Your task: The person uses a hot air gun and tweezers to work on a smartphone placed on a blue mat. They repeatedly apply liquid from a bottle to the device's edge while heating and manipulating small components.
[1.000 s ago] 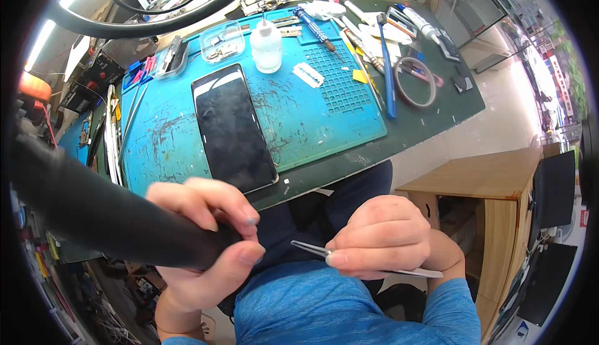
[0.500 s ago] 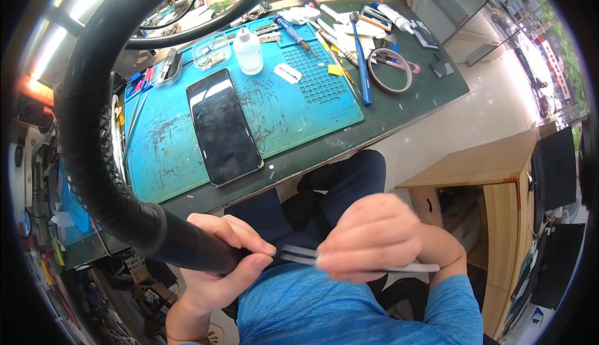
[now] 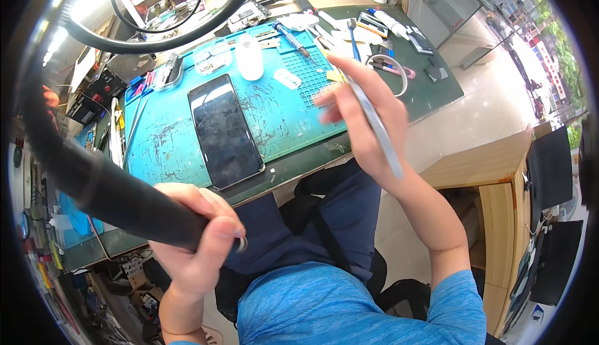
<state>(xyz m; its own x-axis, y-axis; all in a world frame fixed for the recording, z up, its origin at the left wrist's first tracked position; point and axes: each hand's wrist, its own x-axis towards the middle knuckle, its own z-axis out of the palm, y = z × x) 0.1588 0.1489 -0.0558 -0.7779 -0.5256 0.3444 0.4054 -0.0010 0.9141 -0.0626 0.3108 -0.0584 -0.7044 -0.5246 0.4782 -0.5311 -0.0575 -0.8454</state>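
My left hand is closed around the black handle at the end of a thick black hose. A small shiny ring-shaped part shows at the thumb tip; what it belongs to is hidden. My right hand is raised over the mat's right edge with silver tweezers in it. Its fingertips are smeared by motion. Between the hands, farther off, a phone with a black screen lies on the blue mat.
A white bottle, a clear box of small parts and a blue screwdriver lie on the mat's far side. A tape roll sits right of it. The hose crosses the left side. A wooden cabinet stands at the right.
My right hand has lifted the tweezers away from my left hand, up over the mat. My left hand has moved left with the hose handle.
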